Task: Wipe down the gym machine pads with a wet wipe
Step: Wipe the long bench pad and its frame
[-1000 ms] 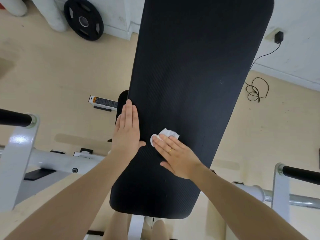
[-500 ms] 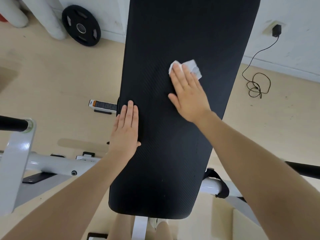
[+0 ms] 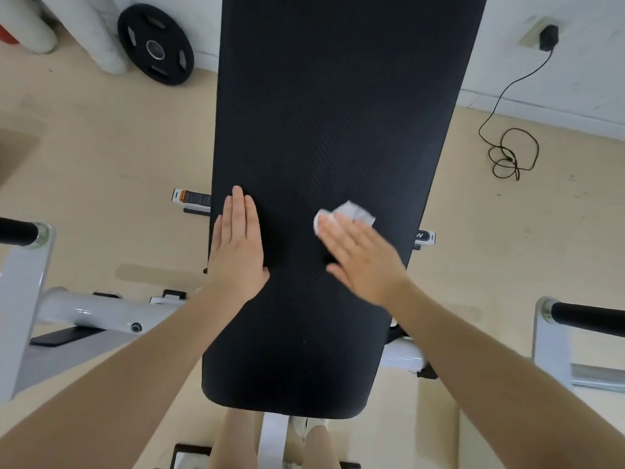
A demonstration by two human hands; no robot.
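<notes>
A long black bench pad point(image 3: 338, 113) runs from the top of the view down to me. My left hand point(image 3: 238, 247) lies flat on its left edge, fingers together, holding nothing. My right hand point(image 3: 362, 255) presses flat on a crumpled white wet wipe point(image 3: 351, 211) on the right half of the pad. The wipe sticks out past my fingertips and the hand is motion-blurred.
White machine frame tubes point(image 3: 98, 309) with black grips point(image 3: 17, 231) stand at left and right point(image 3: 588, 319). A black weight plate point(image 3: 155, 45) leans on the wall at upper left. A charger cable point(image 3: 510, 154) lies coiled on the beige floor at right. My legs show below the pad.
My right hand swept the wipe up the pad away from me, then drew it back down toward me on the right half. My left hand stayed on the left edge.
</notes>
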